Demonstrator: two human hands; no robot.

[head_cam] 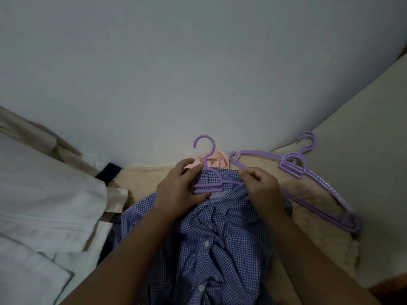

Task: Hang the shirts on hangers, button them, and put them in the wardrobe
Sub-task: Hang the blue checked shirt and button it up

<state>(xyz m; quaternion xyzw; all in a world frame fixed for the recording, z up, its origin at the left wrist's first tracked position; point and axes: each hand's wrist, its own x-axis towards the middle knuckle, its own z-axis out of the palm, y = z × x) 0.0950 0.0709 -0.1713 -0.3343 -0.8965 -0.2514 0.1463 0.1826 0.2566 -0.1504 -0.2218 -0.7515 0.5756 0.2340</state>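
A blue-and-white checked shirt (211, 243) lies crumpled on a beige blanket, collar toward the wall. A purple hanger (206, 170) sits in its collar, hook pointing up. My left hand (179, 190) grips the hanger's centre piece together with the left collar. My right hand (259, 186) pinches the right collar edge over the hanger's arm. White buttons show down the shirt's front, which hangs unfastened.
Spare purple hangers (308, 177) lie stacked on the beige blanket (312, 201) to the right. Pink cloth (217, 159) is bunched behind the collar by the pale wall. White and beige bedding (44, 194) is piled at the left.
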